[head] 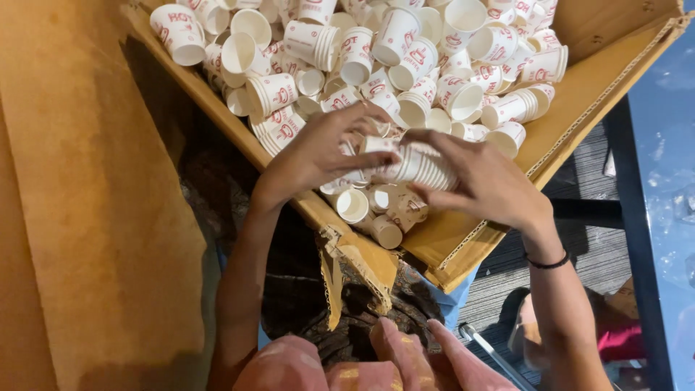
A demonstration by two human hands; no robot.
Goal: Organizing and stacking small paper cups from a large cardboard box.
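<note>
1. White paper cups, red-printed, fill our cardboard box [579, 94]; a nested cup stack [420, 165] lies sideways at its near side.
2. Our right hand [485, 181] clamps the stack, our left hand [318, 152] pinches its open end.
3. Risk, we judge: squeezing crushes thin rims, or the stack slides apart into loose cups [376, 58].

Left hand [318, 156], right hand [481, 181]: fingers curled, touching.

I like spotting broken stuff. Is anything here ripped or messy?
Yes. The cardboard box is torn at its near corner, where ragged flaps hang down. Inside, the white paper cups lie jumbled on their sides. The left hand and right hand hold a nested stack of cups.
</note>
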